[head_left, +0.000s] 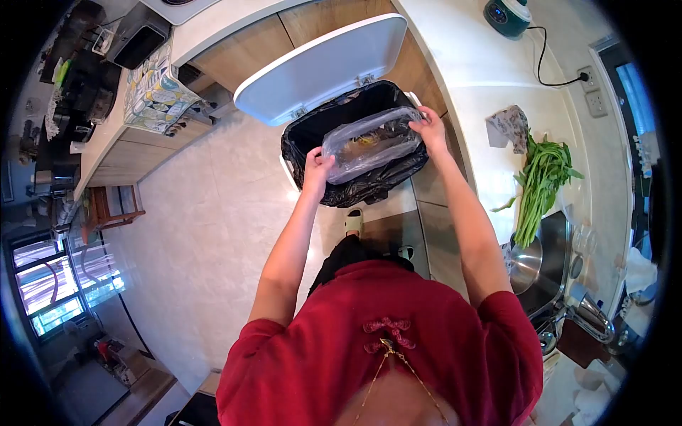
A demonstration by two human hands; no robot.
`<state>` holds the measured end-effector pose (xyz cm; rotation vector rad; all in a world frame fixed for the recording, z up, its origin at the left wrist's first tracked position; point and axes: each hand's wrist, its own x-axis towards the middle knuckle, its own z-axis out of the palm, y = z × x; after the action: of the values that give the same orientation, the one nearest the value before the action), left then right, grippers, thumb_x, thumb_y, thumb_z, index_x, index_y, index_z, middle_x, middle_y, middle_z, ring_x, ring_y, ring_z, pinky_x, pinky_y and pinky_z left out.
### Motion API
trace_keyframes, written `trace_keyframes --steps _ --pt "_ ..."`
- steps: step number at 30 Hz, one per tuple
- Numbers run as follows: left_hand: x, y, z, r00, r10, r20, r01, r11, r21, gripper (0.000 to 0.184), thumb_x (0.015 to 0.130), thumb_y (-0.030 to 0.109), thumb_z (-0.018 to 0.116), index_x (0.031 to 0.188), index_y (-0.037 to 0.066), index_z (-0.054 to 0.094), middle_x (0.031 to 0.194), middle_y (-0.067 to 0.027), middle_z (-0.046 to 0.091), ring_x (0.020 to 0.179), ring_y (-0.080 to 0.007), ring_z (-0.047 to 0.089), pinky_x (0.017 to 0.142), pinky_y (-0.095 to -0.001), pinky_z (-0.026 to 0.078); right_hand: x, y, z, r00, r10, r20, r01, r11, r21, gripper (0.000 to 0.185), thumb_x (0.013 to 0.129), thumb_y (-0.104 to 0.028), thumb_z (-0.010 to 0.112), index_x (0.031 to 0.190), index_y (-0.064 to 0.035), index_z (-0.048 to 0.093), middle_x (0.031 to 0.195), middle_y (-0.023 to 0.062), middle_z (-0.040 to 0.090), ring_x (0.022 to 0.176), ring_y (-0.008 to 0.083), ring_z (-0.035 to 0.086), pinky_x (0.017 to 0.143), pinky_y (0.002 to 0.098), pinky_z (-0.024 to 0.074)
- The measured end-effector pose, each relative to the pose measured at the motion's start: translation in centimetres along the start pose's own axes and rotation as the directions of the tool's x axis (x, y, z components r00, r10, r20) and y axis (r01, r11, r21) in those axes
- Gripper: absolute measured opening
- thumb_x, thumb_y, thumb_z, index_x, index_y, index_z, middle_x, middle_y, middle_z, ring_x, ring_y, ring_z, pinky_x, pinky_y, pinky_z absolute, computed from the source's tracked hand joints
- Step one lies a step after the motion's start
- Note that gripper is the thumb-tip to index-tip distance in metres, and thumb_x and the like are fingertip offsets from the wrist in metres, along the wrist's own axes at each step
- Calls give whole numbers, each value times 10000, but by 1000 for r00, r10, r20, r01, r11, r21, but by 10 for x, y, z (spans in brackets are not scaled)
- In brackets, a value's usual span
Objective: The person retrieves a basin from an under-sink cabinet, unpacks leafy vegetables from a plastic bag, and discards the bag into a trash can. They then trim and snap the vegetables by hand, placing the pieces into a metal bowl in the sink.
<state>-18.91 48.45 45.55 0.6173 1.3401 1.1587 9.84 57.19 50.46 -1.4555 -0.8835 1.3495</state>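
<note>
Bag of clear plastic (369, 150) at approx. 12 o'clock, held spread over open mouth of bin (413, 99) w/ black liner (355, 192). L hand (317, 170) pinches bag's edge at its 8 o'clock end, thumb vs. fingers; R hand (430, 129) likewise at its 2 o'clock end. Dark & yellowish scraps (371, 138) show thru film; can't tell if inside bag or below it. White lid (323, 67) stands open on bin's 12 o'clock side. Bench (462, 53) at 1–3 o'clock: leafy greens (541, 177) near 3, stems twd steel basin (524, 268).

Risks (my est.):
1) Thin film could slip or tear if one pinch loosens or pull is uneven; any contents would drop.
2) Liner edge crumpled at bin's 6 o'clock side; a snag or downward press there could drag it in.
3) Lid, if bumped, might fall on hands; hinge stiffness unk.
4) Spill past near rim would hit floor (199, 199) or slipper (355, 220).
</note>
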Motion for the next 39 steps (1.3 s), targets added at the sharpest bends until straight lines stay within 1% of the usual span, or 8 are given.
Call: trace_keyframes --steps 3,8,11,13,18,27,33,39 --pt "-27 39 15 750 660 33 -476 505 720 624 658 201 718 1209 64 458 1160 -182 457 1137 -322 382 965 -409 300 -17 -17 5 667 -744 -45 454 453 -767 380 700 -9 633 1066 -50 542 1050 175 531 1006 311 495 888 403 386" --pt "-12 81 58 614 501 610 -667 -83 740 170 641 173 684 802 226 698 1296 -76 412 1224 -350 299 973 -526 237 -55 -4 39 672 -612 417 728 440 -525 247 699 -61 617 944 -61 591 1085 156 529 1068 352 461 910 442 365" --pt "50 44 64 650 341 679 -581 -353 733 405 696 134 614 1092 215 590 1356 -74 364 1256 -328 285 992 -580 185 -88 23 51 631 -428 648 718 3 -697 342 734 -322 640 1036 -167 598 1150 115 517 1173 394 379 953 624 239" --pt "63 69 74 796 374 476 -411 -242 879 542 716 67 558 1229 211 464 1371 -62 353 1259 -320 291 991 -596 174 -93 37 35 778 66 625 628 -24 -778 469 755 -467 582 1181 -279 527 1257 108 450 1237 414 293 949 689 142" --pt "63 95 77 814 258 520 -456 -268 848 591 723 160 617 1272 245 419 1382 -77 339 1249 -323 308 981 -566 192 -105 49 1 754 -84 651 655 20 -756 510 777 -446 578 1243 -266 476 1346 121 370 1273 417 236 985 641 166" --pt "67 79 63 867 211 451 -497 312 810 177 686 340 692 855 288 695 1415 -129 278 1288 -357 230 983 -563 227 -81 -22 15 893 -84 442 449 238 -862 390 800 -250 586 1169 -141 525 1286 153 426 1187 358 387 898 472 393" --pt "40 100 74 833 146 534 -551 119 826 158 662 339 704 794 252 704 1399 -144 309 1264 -400 266 1006 -501 240 -66 -13 3 903 -237 358 406 199 -892 309 781 -176 601 1078 -97 583 1158 201 518 1059 346 504 926 401 398" --pt "5 100 115 673 522 525 -740 458 493 108 731 158 650 826 107 664 1281 -167 450 1221 -322 363 1006 -395 284 -104 -31 -36 802 -550 234 556 544 -628 194 784 -94 578 968 -48 623 1058 177 589 995 322 548 857 369 445"
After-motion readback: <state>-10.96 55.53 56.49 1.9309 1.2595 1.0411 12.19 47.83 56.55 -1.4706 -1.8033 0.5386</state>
